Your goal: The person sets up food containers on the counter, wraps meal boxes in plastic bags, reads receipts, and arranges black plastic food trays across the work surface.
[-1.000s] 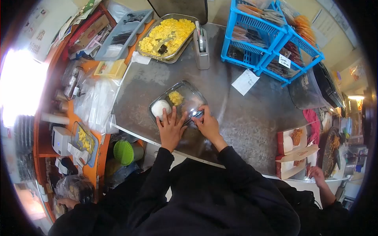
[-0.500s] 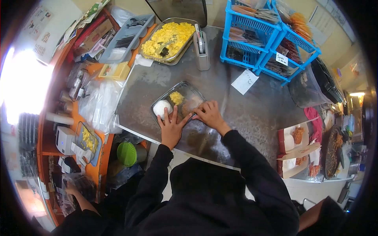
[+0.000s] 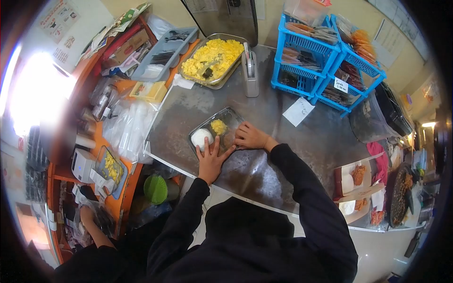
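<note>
A black meal box (image 3: 232, 118) with a clear cover sits on the metal table in front of me. Inside it, a white mound of rice (image 3: 202, 137) is on the left and yellow scrambled egg (image 3: 218, 126) is at the upper middle. My left hand (image 3: 212, 161) lies over the near left part of the cover, its fingers spread. At the right edge, my right hand (image 3: 251, 137) has its fingers curled and pinched on the rim. The food under my right fingers is partly hidden.
A glass dish (image 3: 215, 87) of scrambled egg stands at the back, beside a grey dispenser (image 3: 251, 78). Blue basket racks (image 3: 309, 68) rise at back right. Food boxes (image 3: 351, 181) with fried pieces are at right. Another person's hand (image 3: 87, 215) is by plastic bags at lower left.
My right hand has moved up along the box's right edge, its fingers more curled. My left hand stays on the cover. The whole view has shifted slightly.
</note>
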Tool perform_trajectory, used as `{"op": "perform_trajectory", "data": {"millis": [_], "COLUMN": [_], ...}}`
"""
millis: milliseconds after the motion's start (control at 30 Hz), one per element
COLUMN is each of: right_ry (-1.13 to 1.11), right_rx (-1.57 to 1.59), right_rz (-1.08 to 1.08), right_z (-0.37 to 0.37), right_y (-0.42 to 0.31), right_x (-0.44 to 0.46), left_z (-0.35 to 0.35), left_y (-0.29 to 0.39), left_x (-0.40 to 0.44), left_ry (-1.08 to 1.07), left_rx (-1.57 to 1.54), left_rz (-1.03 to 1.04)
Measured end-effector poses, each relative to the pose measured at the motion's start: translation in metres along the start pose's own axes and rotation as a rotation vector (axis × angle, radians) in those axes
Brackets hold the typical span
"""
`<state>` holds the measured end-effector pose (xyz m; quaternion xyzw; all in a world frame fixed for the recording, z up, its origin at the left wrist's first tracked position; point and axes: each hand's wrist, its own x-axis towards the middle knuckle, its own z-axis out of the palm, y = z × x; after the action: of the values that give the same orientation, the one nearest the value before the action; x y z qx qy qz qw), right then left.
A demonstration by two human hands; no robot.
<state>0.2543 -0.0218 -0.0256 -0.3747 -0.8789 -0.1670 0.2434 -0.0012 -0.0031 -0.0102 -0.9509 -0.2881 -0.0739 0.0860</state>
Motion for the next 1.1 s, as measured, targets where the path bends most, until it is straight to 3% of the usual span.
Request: {"op": "perform_trajectory", "data": {"millis": [333,733,800,867,933,1100], "right_ry": [-0.053,-0.019,-0.08,-0.318,-0.391,-0.172], "right_rx": [0.019,0.097,0.199,0.309,0.304,0.267], "right_rz": [0.232,0.23,0.3,0.297,0.372,0.603], "right_z": [-0.007,0.017,-0.012,-0.051,-0.06,-0.016], "right_y": [-0.008,-0.002,-0.012,-0.013,-0.022,-0.025], "right_x": [0.006,0.017,0.035,0.047,0.044,0.047], "left_z": [-0.007,-0.005,0.024,0.036,0.022,0.014], "left_y": [-0.011,-0.043,-0.042,-0.036,-0.04,-0.037], "left_x": [0.005,0.013,0.013,0.007,-0.01,-0.006], "left_ry": [-0.023,-0.088,0.007,0.267,0.196,0.222], "left_rx": [0.028,0.033,-0.055,-0.067,-0.073,-0.309], "left_rz": [0.021,0.076,0.083,0.036,0.023,0.008]}}
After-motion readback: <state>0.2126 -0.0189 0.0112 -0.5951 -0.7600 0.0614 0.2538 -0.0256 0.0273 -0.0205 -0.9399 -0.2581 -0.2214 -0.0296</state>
